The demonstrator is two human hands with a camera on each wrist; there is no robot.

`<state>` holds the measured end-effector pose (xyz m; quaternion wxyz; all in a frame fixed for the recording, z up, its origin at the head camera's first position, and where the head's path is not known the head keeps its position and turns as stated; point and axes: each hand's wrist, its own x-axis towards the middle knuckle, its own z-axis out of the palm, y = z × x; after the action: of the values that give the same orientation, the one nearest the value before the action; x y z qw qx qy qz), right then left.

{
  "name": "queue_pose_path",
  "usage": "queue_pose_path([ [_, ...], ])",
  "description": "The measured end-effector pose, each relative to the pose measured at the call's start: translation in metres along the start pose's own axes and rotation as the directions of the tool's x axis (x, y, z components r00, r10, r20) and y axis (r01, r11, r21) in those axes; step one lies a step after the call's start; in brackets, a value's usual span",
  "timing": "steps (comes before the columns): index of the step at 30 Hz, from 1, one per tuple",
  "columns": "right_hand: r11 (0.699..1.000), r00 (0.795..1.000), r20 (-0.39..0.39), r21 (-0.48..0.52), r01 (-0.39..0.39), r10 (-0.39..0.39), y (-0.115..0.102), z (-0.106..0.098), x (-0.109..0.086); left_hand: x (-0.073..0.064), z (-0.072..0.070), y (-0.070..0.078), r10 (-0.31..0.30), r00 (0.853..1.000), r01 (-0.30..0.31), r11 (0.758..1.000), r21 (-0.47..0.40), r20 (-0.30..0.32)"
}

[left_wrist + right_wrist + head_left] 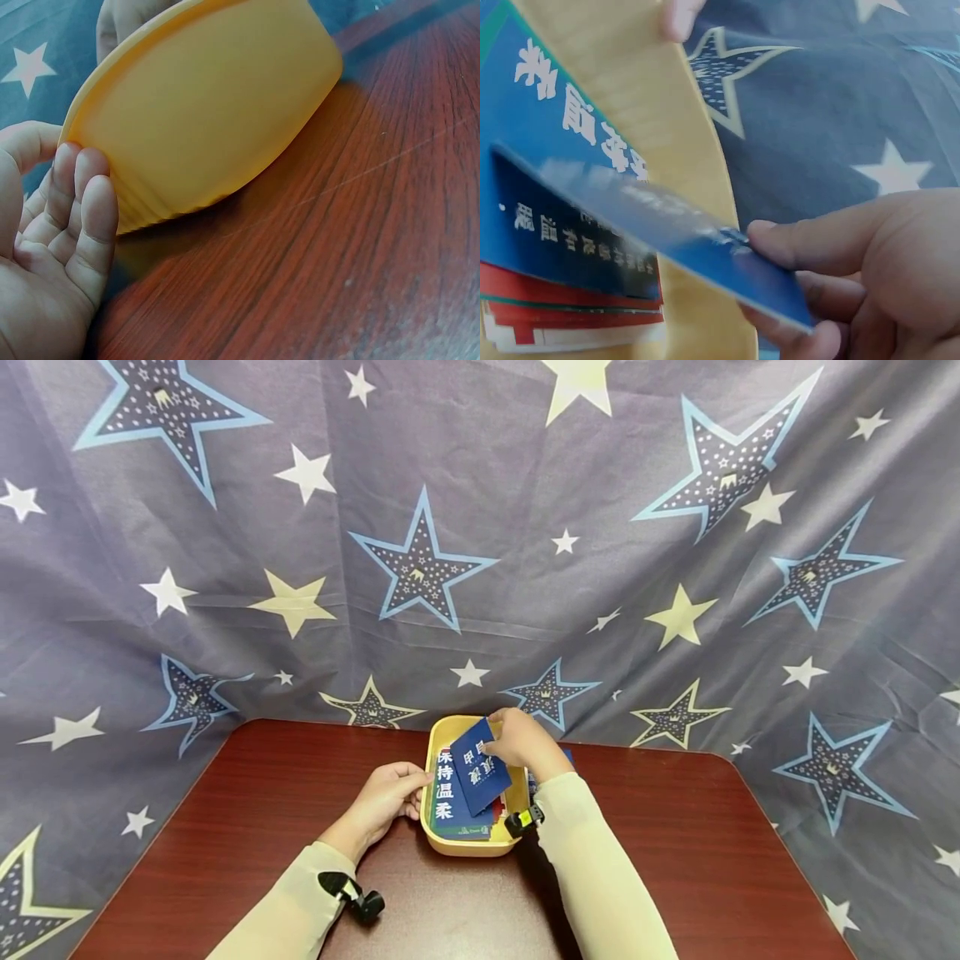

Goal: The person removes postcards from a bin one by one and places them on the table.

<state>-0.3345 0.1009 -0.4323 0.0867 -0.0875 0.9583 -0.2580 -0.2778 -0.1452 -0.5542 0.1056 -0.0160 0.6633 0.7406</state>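
A shallow yellow plastic bin [468,850] holds a stack of printed cards. My left hand [386,797] grips the bin's left rim, with a fingertip over the edge and the other fingers against the outer wall [217,97]. My right hand [525,743] pinches a dark blue card [480,768] with white characters between thumb and fingers. That card is tilted over the stack, its lower end overlapping the blue card [445,789] with large white characters on top. Red and white card edges [577,319] show beneath in the right wrist view.
Behind my right wrist, another blue printed item [534,783] sits beside the bin, partly hidden by the arm. The dark red wooden table [300,777] ends at a star-patterned grey cloth [420,668]. A small black camera is strapped to each wrist.
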Motion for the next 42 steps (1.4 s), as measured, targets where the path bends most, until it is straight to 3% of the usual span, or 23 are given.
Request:
queue_pose_path([
  [6,0.977,0.995,-0.096,0.211,0.044,-0.024,0.032,-0.009,-0.005,0.0,0.001,0.0,-0.003,1.0,0.003,1.0,-0.002,0.008],
  [9,0.961,0.989,-0.143,0.27,0.069,-0.031,0.048,-0.016,-0.009,-0.001,0.001,0.0,0.001,1.0,-0.001,1.0,0.001,0.007],
  [19,0.92,0.977,-0.212,0.386,0.066,0.018,0.087,-0.038,-0.026,0.001,0.0,-0.002,-0.005,1.0,0.005,1.0,0.008,-0.005],
  [26,0.911,0.969,-0.241,0.408,0.057,0.048,0.11,-0.052,-0.03,0.0,0.0,-0.001,-0.003,1.0,0.003,1.0,0.018,-0.008],
  [34,0.937,0.975,-0.181,0.345,-0.059,0.128,0.137,-0.056,-0.03,0.001,-0.001,-0.001,0.007,1.0,-0.007,1.0,0.008,0.005],
  [42,0.902,0.984,-0.034,0.405,-0.146,0.174,0.161,-0.039,-0.021,0.0,0.0,-0.001,0.006,1.0,-0.006,1.0,0.006,-0.004],
])
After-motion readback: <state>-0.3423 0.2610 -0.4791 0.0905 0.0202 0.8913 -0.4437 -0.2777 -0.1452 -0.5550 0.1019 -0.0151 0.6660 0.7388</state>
